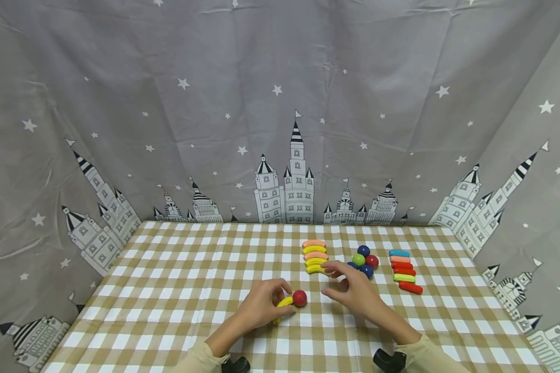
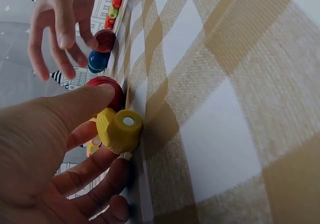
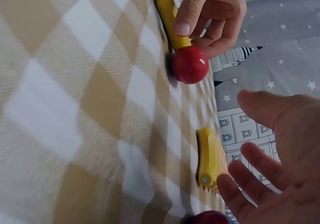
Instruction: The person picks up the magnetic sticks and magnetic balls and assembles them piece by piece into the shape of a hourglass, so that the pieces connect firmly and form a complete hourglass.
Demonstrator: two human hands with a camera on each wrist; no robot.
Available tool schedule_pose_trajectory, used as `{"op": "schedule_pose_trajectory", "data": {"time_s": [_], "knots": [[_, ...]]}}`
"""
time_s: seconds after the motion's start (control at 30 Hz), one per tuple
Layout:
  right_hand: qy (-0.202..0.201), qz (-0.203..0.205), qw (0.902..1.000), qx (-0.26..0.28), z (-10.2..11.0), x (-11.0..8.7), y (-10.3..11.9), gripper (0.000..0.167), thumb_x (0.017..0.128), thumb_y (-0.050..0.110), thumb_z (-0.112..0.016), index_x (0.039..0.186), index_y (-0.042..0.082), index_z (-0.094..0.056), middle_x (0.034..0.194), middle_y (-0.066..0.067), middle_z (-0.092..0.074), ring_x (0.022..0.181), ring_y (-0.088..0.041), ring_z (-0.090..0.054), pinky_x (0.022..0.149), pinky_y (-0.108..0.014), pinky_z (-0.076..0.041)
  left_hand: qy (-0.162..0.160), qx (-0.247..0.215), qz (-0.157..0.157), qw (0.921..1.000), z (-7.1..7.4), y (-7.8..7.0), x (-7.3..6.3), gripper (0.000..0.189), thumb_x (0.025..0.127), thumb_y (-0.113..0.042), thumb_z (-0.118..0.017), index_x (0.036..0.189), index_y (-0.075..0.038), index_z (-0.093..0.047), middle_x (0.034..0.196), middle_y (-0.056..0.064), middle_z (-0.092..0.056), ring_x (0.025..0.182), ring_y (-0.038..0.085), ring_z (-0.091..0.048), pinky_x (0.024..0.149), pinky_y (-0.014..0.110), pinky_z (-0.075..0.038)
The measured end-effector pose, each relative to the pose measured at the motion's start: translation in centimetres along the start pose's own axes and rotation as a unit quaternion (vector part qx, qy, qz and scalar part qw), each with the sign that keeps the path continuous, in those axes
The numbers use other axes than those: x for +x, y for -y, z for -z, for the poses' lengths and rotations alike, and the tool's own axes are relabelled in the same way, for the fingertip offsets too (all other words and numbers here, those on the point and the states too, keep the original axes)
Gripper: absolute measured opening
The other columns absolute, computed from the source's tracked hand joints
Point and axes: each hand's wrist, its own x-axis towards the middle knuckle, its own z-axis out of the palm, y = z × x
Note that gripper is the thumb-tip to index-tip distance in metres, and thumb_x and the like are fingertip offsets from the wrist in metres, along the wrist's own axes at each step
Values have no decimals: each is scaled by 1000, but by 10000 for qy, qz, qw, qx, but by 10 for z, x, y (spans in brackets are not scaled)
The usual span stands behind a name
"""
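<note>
My left hand (image 1: 263, 303) pinches a yellow curved stick (image 1: 284, 302) between thumb and fingers, low over the cloth. A shiny red ball (image 1: 299, 298) touches the stick's far end; the right wrist view shows the two end to end. In the left wrist view, a pale round disc marks the stick's near end (image 2: 128, 121). My right hand (image 1: 354, 292) is held apart from these, fingers spread with nothing between them. Just beyond its fingertips lies a row of yellow and orange curved sticks (image 1: 315, 255), its nearest piece partly hidden by the hand in the head view.
Behind my right hand sits a cluster of blue, red and green balls (image 1: 359, 259). Farther right, straight sticks (image 1: 403, 272) in blue, orange, red and green lie in a column. A checked cloth (image 1: 168, 290) covers the table, and a grey castle-print curtain (image 1: 224, 171) stands behind.
</note>
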Motion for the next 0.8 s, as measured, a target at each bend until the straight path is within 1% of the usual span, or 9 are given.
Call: {"op": "schedule_pose_trajectory", "data": {"time_s": [0.07,0.23,0.37,0.5,0.67,0.8], "knots": [[-130,-149,9998,-28,-3,4,2,54,86,13,-85,135,15,-61,124,-10,-69,108,-29,-65,87,-43,-58,-2,-8,40,10000,-1,-1,1,29,82,-26,-88,101,-14,-70,80,-3,-64,63,6,-51,58,23,-44],[-441,-461,9979,-109,-12,14,4,56,84,12,-86,135,15,-62,122,-9,-69,108,-28,-65,86,-43,-58,-214,69,-92,9997,-7,-5,3,39,81,-28,-89,111,-12,-71,89,0,-67,68,8,-54,62,23,-45],[-597,-703,9954,-274,-17,20,5,54,83,13,-87,132,16,-63,121,-8,-70,107,-28,-65,86,-42,-57,-268,206,-44,9994,-11,-7,6,43,80,-32,-90,114,-13,-72,94,-3,-68,72,9,-55,66,23,-45],[-599,-834,9938,-434,-20,25,5,53,84,14,-87,132,16,-64,121,-9,-70,109,-28,-65,90,-45,-55,-261,245,-88,9993,-14,-7,9,38,80,-31,-90,110,-15,-73,92,-6,-69,72,6,-55,66,22,-46],[-460,-830,9936,-614,-23,31,5,49,84,14,-86,129,15,-65,121,-11,-71,113,-31,-65,98,-52,-51,-323,255,-156,9990,-15,-7,10,28,81,-27,-89,102,-17,-74,87,-7,-69,70,5,-54,64,22,-46],[-379,-845,9923,-827,-25,35,2,46,84,15,-86,126,15,-67,120,-10,-72,114,-31,-65,100,-52,-49,-384,243,-149,9989,-14,-6,7,28,81,-25,-89,102,-15,-74,86,-7,-68,69,4,-54,63,22,-45]]}}
